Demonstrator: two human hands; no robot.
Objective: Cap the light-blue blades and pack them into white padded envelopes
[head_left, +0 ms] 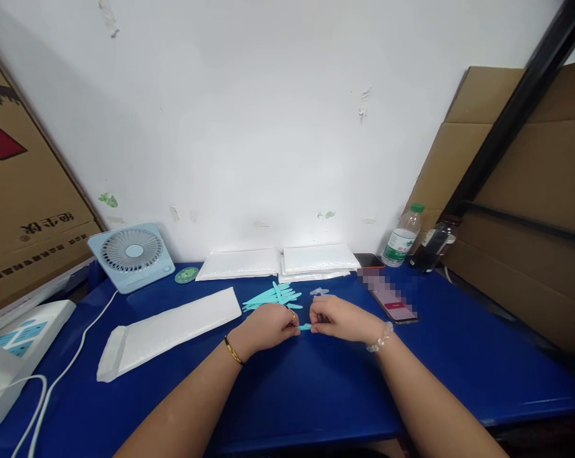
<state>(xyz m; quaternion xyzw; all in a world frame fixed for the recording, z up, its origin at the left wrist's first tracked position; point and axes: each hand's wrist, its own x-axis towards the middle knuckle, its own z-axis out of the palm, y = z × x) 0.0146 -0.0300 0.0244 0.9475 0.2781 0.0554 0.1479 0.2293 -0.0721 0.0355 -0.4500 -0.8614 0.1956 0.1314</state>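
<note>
Both hands, left hand and right hand, pinch one turquoise strip between their fingers above the blue worktop.

light: bright, even | shadows: soft | edges: wide-angle bowing | phone screen: pixelated blur

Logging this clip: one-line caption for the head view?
Both hands, left and right, pinch a teal strip over a blue table, a teal pile behind.
</note>
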